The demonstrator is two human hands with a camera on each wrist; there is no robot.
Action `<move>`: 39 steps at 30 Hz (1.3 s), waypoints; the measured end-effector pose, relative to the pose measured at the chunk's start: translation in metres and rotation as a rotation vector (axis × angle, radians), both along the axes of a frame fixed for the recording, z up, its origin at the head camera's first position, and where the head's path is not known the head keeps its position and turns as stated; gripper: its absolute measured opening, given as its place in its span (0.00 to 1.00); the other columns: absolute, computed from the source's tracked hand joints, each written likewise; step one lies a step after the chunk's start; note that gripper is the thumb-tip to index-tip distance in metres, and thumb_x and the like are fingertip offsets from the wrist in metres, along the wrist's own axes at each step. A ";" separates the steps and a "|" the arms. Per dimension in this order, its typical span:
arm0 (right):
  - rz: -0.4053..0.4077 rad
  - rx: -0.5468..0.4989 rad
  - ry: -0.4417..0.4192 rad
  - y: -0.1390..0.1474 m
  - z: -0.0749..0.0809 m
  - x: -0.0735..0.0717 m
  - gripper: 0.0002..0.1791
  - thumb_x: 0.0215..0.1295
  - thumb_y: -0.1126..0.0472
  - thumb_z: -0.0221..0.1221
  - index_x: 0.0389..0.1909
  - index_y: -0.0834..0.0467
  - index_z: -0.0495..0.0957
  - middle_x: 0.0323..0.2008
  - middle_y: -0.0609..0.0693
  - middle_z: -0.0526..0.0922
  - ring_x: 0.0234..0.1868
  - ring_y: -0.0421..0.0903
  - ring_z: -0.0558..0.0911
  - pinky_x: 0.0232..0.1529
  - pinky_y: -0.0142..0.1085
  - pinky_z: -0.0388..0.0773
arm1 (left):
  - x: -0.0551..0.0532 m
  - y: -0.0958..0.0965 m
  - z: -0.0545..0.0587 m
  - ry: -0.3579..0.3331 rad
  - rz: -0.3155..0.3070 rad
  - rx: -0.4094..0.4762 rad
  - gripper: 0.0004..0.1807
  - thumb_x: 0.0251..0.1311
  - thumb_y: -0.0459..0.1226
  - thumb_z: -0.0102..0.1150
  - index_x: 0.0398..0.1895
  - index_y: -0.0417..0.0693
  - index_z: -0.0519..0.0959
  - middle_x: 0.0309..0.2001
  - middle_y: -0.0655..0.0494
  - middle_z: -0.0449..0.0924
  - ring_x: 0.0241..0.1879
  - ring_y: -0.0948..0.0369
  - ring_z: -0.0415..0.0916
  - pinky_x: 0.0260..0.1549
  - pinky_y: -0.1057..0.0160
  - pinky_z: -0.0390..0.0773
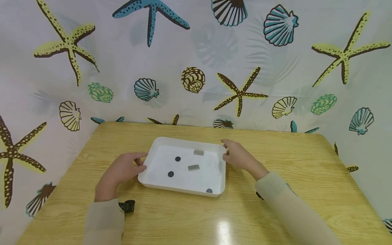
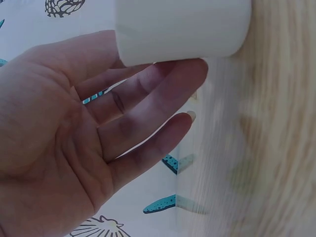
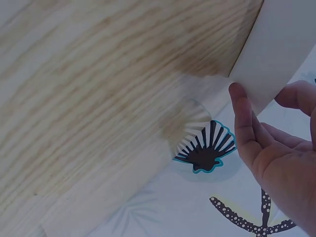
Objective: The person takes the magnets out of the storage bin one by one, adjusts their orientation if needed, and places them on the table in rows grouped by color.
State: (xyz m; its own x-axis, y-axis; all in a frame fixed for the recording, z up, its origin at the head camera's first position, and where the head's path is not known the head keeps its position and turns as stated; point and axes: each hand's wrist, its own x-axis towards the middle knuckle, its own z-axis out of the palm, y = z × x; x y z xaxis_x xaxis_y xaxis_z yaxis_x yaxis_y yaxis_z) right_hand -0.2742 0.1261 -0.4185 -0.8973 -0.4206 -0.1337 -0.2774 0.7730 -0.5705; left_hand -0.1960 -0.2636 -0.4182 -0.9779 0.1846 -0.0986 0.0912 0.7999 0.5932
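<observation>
A shallow white rectangular tray (image 1: 183, 182) is between both hands over the wooden table. Inside it lie two small silver rectangular bars (image 1: 198, 152), two dark round discs (image 1: 178, 159) and a greyer disc (image 1: 209, 191) by the front right wall. My left hand (image 1: 122, 168) holds the tray's left end, thumb and index finger at the wall. In the left wrist view, fingertips (image 2: 195, 71) reach the lower edge of the white wall. At the far right corner, my right hand (image 1: 240, 157) grips the tray, and its fingertip (image 3: 237, 91) meets the lower corner in the right wrist view.
The wooden table (image 1: 291, 160) extends around the tray on all sides. Behind it hangs a white cloth (image 1: 171, 68) printed with starfish and shells. A black strap piece (image 1: 128, 206) shows at the left cuff.
</observation>
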 end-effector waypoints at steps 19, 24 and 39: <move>-0.049 -0.103 -0.090 0.002 -0.003 0.014 0.40 0.68 0.65 0.60 0.77 0.72 0.56 0.74 0.68 0.67 0.60 0.57 0.82 0.58 0.44 0.82 | -0.001 -0.005 0.001 -0.046 -0.012 0.008 0.32 0.68 0.35 0.60 0.74 0.35 0.68 0.47 0.40 0.80 0.28 0.59 0.69 0.30 0.61 0.70; -0.056 -0.047 -0.100 0.000 0.001 0.021 0.44 0.67 0.63 0.64 0.78 0.70 0.54 0.68 0.65 0.75 0.43 0.46 0.79 0.45 0.36 0.78 | -0.002 -0.004 0.001 -0.049 -0.017 0.000 0.32 0.68 0.35 0.60 0.74 0.35 0.67 0.47 0.40 0.80 0.30 0.59 0.70 0.32 0.61 0.71; -0.060 -0.082 -0.135 -0.001 0.000 0.025 0.42 0.69 0.67 0.60 0.79 0.70 0.52 0.69 0.67 0.73 0.61 0.56 0.83 0.51 0.38 0.84 | -0.003 -0.004 -0.001 -0.064 -0.025 0.015 0.33 0.68 0.35 0.60 0.75 0.34 0.66 0.49 0.38 0.79 0.31 0.59 0.70 0.31 0.62 0.72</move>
